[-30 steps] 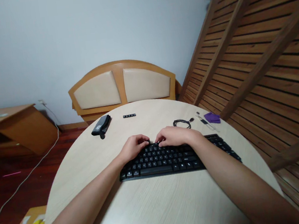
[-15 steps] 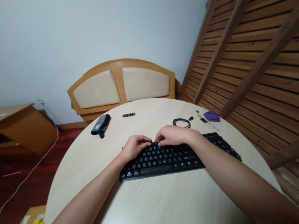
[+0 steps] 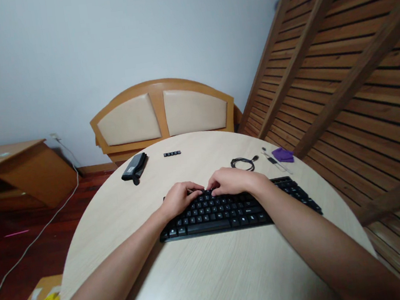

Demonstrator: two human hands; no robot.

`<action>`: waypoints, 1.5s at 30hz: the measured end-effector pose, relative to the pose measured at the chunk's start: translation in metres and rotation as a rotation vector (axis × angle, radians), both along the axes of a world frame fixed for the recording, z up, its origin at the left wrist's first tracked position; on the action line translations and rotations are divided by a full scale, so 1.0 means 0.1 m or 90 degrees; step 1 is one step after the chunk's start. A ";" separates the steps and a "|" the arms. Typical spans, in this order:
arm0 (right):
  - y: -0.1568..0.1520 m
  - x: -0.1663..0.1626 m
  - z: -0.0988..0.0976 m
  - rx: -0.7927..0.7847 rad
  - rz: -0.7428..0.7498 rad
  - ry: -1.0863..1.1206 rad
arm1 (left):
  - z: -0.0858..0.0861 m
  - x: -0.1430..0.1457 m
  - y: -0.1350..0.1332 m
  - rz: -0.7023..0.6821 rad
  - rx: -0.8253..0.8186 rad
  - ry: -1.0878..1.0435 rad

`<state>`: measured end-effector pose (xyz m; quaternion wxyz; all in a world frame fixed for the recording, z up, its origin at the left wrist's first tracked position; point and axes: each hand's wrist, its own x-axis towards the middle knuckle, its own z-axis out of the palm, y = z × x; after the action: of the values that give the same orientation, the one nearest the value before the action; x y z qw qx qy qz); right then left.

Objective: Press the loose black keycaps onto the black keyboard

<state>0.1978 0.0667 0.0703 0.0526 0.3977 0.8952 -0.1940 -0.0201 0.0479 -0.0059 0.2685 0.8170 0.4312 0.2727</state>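
A black keyboard (image 3: 208, 226) lies flat on the round, light wood table (image 3: 216, 275). My left hand (image 3: 180, 198) is at its top row of keys, thumb and forefinger bent toward each other in a pinch. Close beside it, fingertips nearly meeting the left ones, my right hand (image 3: 230, 181) is curled over the same row. Whatever sits between the fingertips is too small and too covered to name. The right hand and forearm hide part of the keyboard's upper right. Farther back lies a short row of black keycaps (image 3: 172, 153).
A folded dark pouch (image 3: 135, 167) lies at the back left. On the right are a coiled black cable (image 3: 244, 164), thin brush-like tools (image 3: 277, 160) and a purple cloth (image 3: 283, 154). A padded wooden headboard (image 3: 158, 85) stands behind the table, with a slatted wooden frame (image 3: 351, 66) leaning at right.
Both hands stay at the keyboard's top row, with only a slight shift of the left fingertips to the right. The things on the table have not moved.
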 end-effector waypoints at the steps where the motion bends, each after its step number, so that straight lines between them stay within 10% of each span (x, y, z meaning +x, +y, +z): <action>1: 0.00 0.00 0.00 -0.001 0.001 -0.001 | 0.01 0.00 -0.01 -0.003 0.012 0.009; 45: -0.06 -0.06 0.00 0.109 0.038 -0.007 | -0.05 0.00 -0.01 0.033 -0.005 0.027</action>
<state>0.1917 0.0612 0.0702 0.0291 0.3751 0.9197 -0.1128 -0.0202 0.0471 -0.0104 0.2555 0.8100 0.4589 0.2608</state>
